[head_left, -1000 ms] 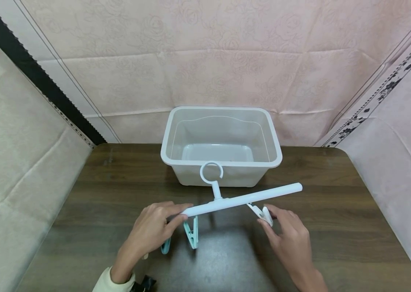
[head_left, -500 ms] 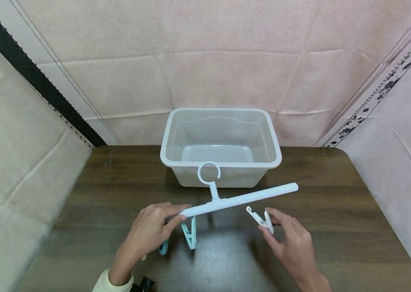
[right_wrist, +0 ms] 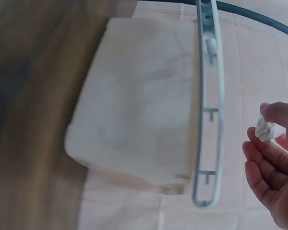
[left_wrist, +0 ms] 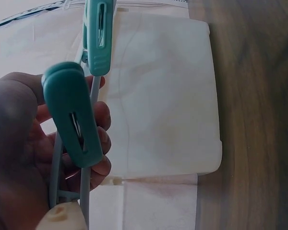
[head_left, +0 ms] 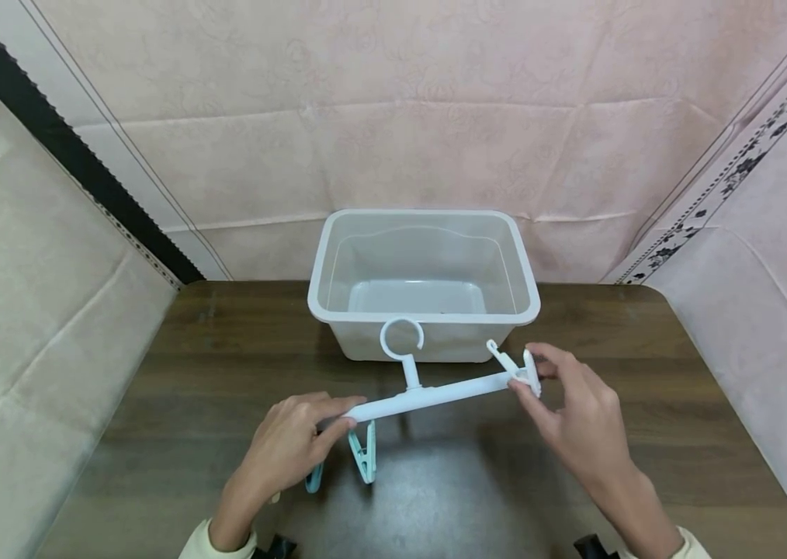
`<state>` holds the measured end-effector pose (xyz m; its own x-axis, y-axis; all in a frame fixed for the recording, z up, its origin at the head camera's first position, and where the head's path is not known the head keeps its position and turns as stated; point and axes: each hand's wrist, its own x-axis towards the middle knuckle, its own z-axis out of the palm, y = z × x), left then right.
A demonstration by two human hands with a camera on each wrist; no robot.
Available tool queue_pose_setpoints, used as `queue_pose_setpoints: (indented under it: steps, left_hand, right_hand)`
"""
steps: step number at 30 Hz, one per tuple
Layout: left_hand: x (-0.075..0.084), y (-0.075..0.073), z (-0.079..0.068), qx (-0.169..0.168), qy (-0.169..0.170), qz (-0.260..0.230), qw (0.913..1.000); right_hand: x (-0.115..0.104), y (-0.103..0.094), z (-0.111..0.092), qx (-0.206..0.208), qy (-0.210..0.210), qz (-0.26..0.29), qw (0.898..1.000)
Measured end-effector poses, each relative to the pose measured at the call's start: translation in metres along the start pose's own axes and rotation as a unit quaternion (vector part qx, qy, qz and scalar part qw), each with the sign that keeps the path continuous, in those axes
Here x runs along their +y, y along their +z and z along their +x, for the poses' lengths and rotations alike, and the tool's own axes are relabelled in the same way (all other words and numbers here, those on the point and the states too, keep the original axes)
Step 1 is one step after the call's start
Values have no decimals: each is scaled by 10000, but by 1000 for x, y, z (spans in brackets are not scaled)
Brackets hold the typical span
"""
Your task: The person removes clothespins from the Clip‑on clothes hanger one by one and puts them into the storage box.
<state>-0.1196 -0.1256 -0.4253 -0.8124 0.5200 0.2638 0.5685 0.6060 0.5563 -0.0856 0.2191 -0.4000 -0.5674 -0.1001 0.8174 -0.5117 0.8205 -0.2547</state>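
A white clothes hanger with a round hook is held in the air, tilted up to the right. My left hand grips its left end between thumb and fingers. Beneath that end hang a light teal clip and a darker teal clip; a cream clip shows lowest in the left wrist view. My right hand pinches a small white clip in front of the hanger's right end. In the right wrist view the white clip is apart from the hanger's ribbed underside.
Behind the hanger a light grey plastic bin stands at the back of the dark wooden table. Nothing shows inside it. Pale patterned cloth hangs at the back and both sides.
The white clip has come off the hanger's underside in my right hand, first moving slightly down, then up and right to the hanger's right end. My left hand stays nearly still.
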Motion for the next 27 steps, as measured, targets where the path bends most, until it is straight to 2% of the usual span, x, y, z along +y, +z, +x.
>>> queue_pose_setpoints:
  steps: [6, 16, 27]
  left_hand:
    - [0, 1, -2, 5, -51, -13, 10000]
    - [-2, -1, 2, -43, -46, -4, 10000]
    - [-1, -1, 2, 44, 169, -6, 9998]
  right_hand:
    - [7, -2, 20, -350, 103, -68, 9993]
    - [16, 4, 43, -625, 316, -113, 9975]
    - [35, 19, 63, -853, 524, 101, 9949]
